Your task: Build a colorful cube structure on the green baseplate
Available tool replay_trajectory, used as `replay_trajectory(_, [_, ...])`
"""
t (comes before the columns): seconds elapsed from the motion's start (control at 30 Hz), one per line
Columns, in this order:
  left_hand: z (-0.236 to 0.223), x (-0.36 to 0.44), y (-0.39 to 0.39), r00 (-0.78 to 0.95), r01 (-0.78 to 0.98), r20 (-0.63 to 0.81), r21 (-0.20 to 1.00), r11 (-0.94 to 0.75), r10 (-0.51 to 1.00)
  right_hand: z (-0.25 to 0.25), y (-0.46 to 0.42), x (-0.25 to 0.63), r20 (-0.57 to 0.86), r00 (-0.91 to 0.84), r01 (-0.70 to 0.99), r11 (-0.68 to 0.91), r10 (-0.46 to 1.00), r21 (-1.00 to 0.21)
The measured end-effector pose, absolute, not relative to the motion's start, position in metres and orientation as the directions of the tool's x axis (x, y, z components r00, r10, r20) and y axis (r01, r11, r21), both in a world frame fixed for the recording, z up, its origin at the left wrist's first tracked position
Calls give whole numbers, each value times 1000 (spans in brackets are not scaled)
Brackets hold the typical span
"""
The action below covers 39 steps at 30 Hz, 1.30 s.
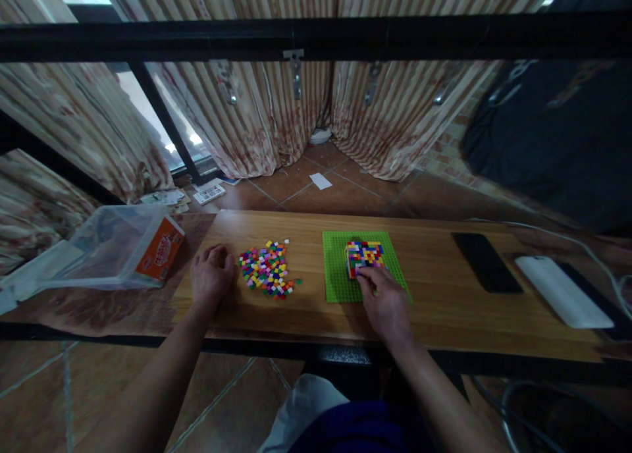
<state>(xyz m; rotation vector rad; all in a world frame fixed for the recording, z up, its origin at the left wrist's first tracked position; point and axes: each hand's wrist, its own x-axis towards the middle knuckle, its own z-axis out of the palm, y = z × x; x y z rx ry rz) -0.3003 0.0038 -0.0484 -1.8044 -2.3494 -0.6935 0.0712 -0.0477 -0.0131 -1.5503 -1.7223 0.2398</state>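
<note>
A block of stacked toy building bricks (364,250) in many colours stands on a green studded baseplate (336,275). My right hand (388,301) reaches over the plate's near edge, thumb and forefinger pinched at the near left corner of the stack. A small toy brick appears to be between those fingertips, mostly hidden by them. To the left, a loose pile of small mixed-colour bricks (265,268) lies on the wooden tabletop. Beside that pile my left hand (211,275) rests on the wood, fingers loosely bent and thumb apart, holding nothing visible.
A clear plastic bin (108,242) with an orange label lies at the left end. On the right are a black phone (486,262), a white slab-like device (563,292) and a white cable (587,245). A black metal bar (316,38) crosses above the table (296,321).
</note>
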Motion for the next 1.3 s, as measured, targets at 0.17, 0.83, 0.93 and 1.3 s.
replay_trajectory(0.17, [-49, -300, 3, -301, 934, 342, 295, 202, 890, -16, -45, 69, 441, 39, 808, 231, 897, -542])
replay_trajectory(0.83, [-47, -301, 3, -313, 930, 331, 298, 216, 890, -38, -47, 71, 611, 27, 868, 285, 791, -407])
replay_trajectory(0.93, [-48, -302, 4, -303, 933, 324, 290, 211, 896, -41, -49, 75, 616, -1, 896, 274, 788, -350])
replay_trajectory(1.3, [-51, -305, 4, -278, 945, 353, 269, 187, 893, -32, -50, 82, 567, -4, 854, 297, 824, -426])
